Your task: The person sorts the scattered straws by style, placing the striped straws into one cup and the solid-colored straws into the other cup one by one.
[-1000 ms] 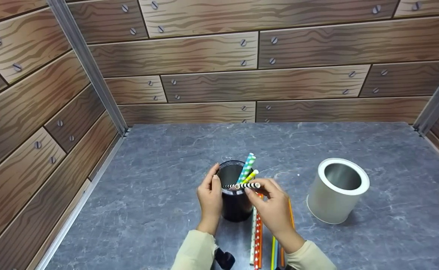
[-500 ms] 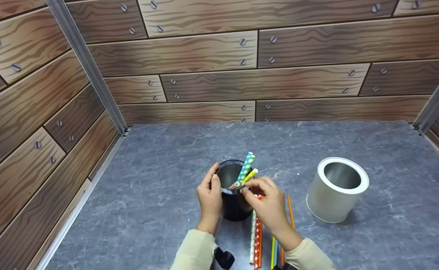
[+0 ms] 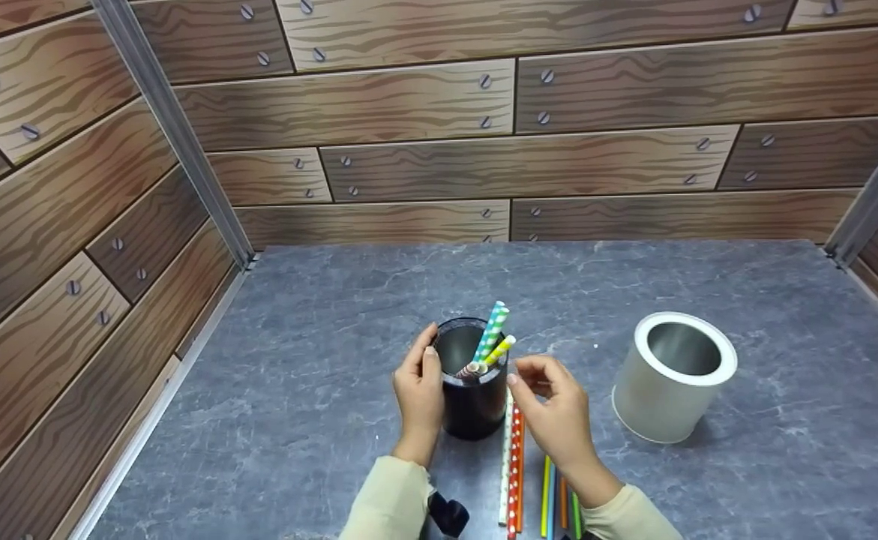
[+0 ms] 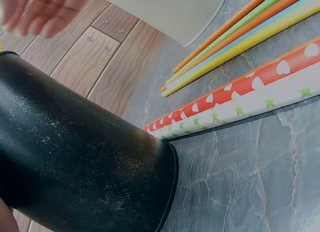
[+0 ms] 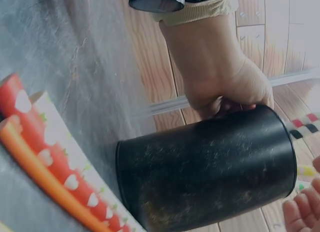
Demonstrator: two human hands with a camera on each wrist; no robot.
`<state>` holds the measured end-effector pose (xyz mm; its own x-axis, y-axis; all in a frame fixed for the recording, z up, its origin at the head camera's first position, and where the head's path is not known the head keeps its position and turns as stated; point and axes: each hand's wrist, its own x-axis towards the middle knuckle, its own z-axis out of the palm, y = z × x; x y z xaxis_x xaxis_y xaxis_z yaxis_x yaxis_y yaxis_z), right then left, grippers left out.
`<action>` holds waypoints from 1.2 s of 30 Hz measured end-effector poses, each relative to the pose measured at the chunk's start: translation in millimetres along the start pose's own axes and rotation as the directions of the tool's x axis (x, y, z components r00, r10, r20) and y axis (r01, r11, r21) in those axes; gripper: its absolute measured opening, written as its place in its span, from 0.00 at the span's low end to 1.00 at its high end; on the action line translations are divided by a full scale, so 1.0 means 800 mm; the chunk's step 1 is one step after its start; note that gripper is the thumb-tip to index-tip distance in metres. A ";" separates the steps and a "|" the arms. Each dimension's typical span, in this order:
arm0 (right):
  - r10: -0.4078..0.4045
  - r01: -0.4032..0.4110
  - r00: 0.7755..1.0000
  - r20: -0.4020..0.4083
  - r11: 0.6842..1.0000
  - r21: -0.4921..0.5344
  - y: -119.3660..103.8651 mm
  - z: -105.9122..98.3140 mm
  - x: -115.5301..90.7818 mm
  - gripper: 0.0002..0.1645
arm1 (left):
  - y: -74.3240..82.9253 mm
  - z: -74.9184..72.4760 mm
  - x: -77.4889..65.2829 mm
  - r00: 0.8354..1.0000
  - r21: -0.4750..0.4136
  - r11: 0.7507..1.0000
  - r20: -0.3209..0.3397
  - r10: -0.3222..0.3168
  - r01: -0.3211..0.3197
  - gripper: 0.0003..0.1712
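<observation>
Upright on the table stands a black cup (image 3: 472, 411) with several paper straws (image 3: 492, 330) leaning at its right rim: blue, green, yellow, red-striped and black-striped ones. My left hand (image 3: 418, 394) holds the cup at its left side near the rim; the right wrist view shows this left hand (image 5: 220, 66) against the cup wall. Just right of the cup, my right hand (image 3: 558, 412) is apart from it, fingers loosely bent and holding nothing. A heart-patterned red straw (image 3: 515, 472) lies on the table beside a green-starred white straw (image 4: 230, 113) and an orange one.
A silver-white can (image 3: 663, 409) with a white rim stands to the right. Plain straws in yellow (image 3: 546, 502), blue, orange and green lie below my right hand. Wood-patterned walls (image 3: 409, 172) close off the back and left of the grey marbled table (image 3: 296, 360).
My right hand has let go of the black-striped straw, which now leans in the cup, and has drawn back to the right. The left hand stays at the cup.
</observation>
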<state>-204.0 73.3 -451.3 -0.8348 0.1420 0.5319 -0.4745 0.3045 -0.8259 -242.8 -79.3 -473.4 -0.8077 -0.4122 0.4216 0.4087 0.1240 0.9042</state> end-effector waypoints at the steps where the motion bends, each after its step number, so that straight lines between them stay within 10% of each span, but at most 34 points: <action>1: 0.036 -0.036 0.999 0.011 0.999 -0.008 0.003 -0.001 0.000 0.10 | 0.000 0.000 0.000 1.000 0.001 1.000 -0.001 0.001 -0.001 0.18; 11: 0.258 -0.248 0.960 0.107 0.964 -0.100 0.024 -0.012 -0.002 0.18 | 0.000 -0.001 0.001 1.000 0.002 1.000 0.002 -0.001 0.001 0.18; 26: 0.429 -0.352 0.855 0.291 0.893 -0.281 0.050 -0.009 -0.009 0.33 | 0.001 -0.002 -0.002 1.000 -0.027 1.000 0.014 0.004 -0.004 0.18; 36: 0.464 -0.362 0.824 0.325 0.873 -0.327 0.066 -0.002 -0.011 0.47 | 0.000 0.000 0.000 1.000 -0.015 1.000 0.002 0.020 -0.020 0.17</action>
<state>-221.2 89.9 -498.9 -0.9989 -0.0476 -0.0057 -0.0200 0.5227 -0.8523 -242.6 -78.8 -473.4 -0.8001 -0.4076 0.4401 0.4315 0.1186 0.8943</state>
